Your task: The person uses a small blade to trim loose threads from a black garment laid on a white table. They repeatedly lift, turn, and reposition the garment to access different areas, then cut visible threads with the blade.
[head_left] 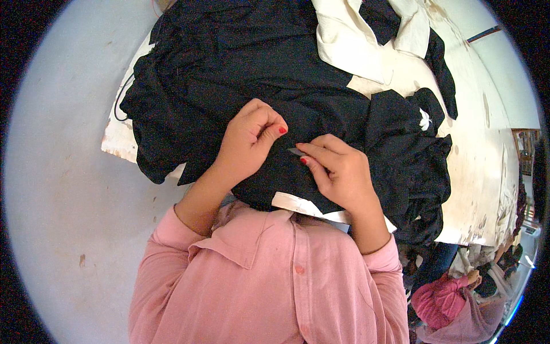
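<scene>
Black cloth [309, 106] lies in folds over the table in front of me, its near edge at my waist. Above its middle, my left hand [252, 137] is closed in a pinch, thumb against the forefinger. What sits in that pinch, if anything, is too small to see. Just right of it, my right hand [338, 169] grips a small pointed grey metal blade [296, 152] between thumb and fingers. Its tip points left toward my left hand, and its rest is hidden by my fingers. A white strip [295, 202] of cloth lies along the near edge, below both hands.
Cream cloth [349, 49] is heaped at the far side, over the pale table [481, 172]. A small white piece [424, 120] rests on the black cloth at right. Bare wall stands at left. Another person in pink [438, 301] is at the lower right.
</scene>
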A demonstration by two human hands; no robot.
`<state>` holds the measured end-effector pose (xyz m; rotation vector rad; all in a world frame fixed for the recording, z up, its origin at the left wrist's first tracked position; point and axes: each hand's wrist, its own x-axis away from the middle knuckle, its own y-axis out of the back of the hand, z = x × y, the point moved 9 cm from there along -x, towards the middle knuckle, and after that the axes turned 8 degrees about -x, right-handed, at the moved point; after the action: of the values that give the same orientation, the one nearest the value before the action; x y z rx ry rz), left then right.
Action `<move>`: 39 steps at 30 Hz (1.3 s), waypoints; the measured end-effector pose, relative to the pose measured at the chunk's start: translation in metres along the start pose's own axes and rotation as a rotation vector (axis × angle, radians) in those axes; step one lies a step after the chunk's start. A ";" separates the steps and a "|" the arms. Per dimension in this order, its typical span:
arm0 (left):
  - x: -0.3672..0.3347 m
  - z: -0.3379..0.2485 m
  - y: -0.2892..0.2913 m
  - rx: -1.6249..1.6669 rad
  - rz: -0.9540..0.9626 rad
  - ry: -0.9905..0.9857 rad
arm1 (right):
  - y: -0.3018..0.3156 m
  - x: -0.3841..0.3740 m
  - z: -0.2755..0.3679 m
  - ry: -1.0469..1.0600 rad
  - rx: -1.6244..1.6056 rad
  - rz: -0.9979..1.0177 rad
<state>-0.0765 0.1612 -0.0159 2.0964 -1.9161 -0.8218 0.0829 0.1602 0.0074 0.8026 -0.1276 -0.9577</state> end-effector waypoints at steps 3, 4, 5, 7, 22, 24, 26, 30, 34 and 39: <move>0.015 0.033 0.014 0.612 0.078 0.424 | 0.022 0.007 -0.002 0.020 -0.093 -0.127; 0.022 0.028 0.039 0.770 -0.116 0.474 | 0.035 0.012 -0.003 0.049 -0.115 -0.186; 0.031 0.024 0.073 0.874 -0.273 0.487 | 0.045 0.022 -0.010 -0.012 -0.112 -0.179; 0.041 0.010 0.134 1.059 -0.104 0.124 | 0.068 0.041 -0.015 -0.129 -0.036 -0.218; 0.041 -0.056 0.062 -0.628 0.150 -0.240 | 0.060 0.077 -0.009 -0.272 0.196 -0.034; 0.043 -0.030 0.051 -0.674 0.172 -0.190 | 0.054 0.078 -0.012 -0.281 0.192 0.007; 0.043 -0.031 0.063 -0.719 0.027 -0.148 | 0.055 0.083 -0.022 -0.274 0.160 0.014; 0.064 -0.039 0.087 -0.738 -0.213 -0.096 | 0.059 0.086 -0.030 -0.236 0.025 -0.006; 0.083 -0.003 0.129 -0.613 -0.493 0.220 | 0.059 0.049 -0.001 -0.054 -0.112 -0.110; 0.086 0.024 0.106 -0.197 -0.075 0.710 | 0.033 -0.035 0.011 -0.033 0.005 -0.221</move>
<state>-0.1786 0.0680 -0.0075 1.9752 -1.3276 -0.2025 0.0801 0.1912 0.0448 0.8169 -0.0708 -1.1798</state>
